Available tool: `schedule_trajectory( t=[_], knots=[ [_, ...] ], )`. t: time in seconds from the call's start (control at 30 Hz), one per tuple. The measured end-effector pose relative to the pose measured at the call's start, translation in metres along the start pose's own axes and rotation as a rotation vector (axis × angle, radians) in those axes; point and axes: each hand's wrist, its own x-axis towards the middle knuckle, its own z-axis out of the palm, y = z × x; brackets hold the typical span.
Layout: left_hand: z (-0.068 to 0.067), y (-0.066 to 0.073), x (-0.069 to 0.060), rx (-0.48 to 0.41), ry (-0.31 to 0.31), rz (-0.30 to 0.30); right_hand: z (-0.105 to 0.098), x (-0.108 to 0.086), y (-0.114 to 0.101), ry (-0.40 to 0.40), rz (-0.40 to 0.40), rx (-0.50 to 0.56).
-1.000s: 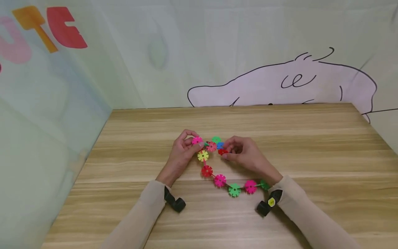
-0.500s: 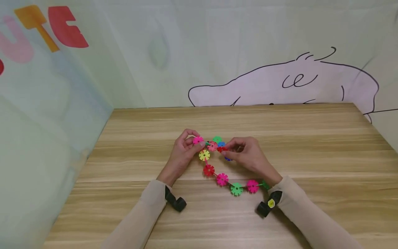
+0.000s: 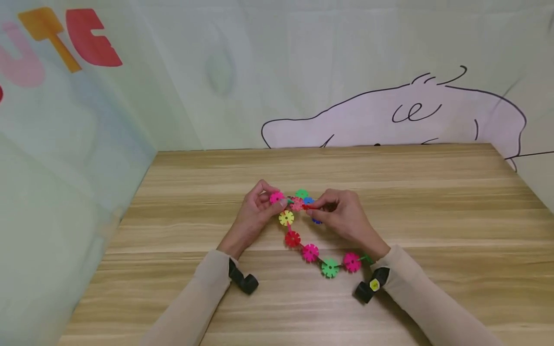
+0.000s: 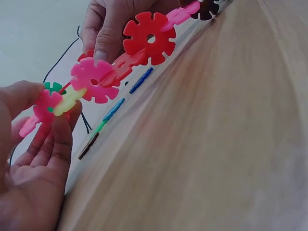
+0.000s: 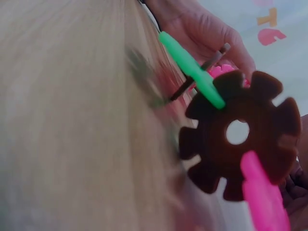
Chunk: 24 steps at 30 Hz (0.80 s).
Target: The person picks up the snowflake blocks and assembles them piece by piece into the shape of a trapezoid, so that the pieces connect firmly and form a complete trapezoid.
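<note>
My left hand (image 3: 254, 216) pinches the chain of notched plastic discs near its upper left end, by a pink disc (image 3: 277, 197). Thumb and fingers of my right hand (image 3: 346, 214) pinch a red disc (image 3: 308, 207), seen nearly edge-on beside a salmon disc (image 3: 296, 203). From the left hand the chain runs down through a yellow disc (image 3: 286, 217), a red disc (image 3: 292, 239) and a green disc (image 3: 330, 268) toward the right wrist. A brown disc (image 5: 238, 113) fills much of the right wrist view. Whether the pinched red disc is joined to the chain, I cannot tell.
Beyond the hands on the wooden table (image 3: 195, 182) lie a green disc (image 3: 302, 193), a light blue disc (image 3: 308, 201) and a dark blue disc (image 3: 317, 221), partly hidden. A printed cloth (image 3: 242, 72) hangs behind the table. Each wrist wears a black strap camera (image 3: 248, 283).
My right hand has brought the red disc slightly left, toward the left hand, and turned it edge-on. The dark blue disc has come into view. The hanging chain has shifted slightly.
</note>
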Motion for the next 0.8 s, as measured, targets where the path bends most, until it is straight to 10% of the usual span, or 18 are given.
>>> schedule_trajectory(
  t=[0.8],
  knots=[
    [0.0010,0.0022,-0.0007,0.027,-0.081,-0.010,-0.0013,0.0026,-0.0007,0.010,-0.095,-0.118]
  ],
)
